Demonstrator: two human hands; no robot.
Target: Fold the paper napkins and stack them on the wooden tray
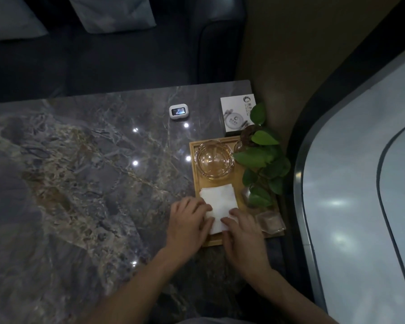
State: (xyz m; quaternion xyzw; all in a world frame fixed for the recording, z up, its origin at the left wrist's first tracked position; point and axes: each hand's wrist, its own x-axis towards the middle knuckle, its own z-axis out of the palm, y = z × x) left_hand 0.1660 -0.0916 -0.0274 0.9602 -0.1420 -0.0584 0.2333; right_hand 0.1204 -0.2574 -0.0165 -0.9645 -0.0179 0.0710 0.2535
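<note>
Dim room, dark marble table, navy sofa

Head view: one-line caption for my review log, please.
Both hands, left and right, press a white napkin flat on the wooden tray beside a glass ashtray.

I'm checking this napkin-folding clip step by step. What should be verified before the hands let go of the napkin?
1. Napkin lies on the wooden tray: ok.
2. Left hand and right hand both rest on it: ok.
3. Napkin clear of the glass ashtray: ok, apart.
4. Plant leaves off the napkin: ok.
5. Edges squared: not ok, sits skewed.
6. More napkins beneath: cannot tell.
</note>
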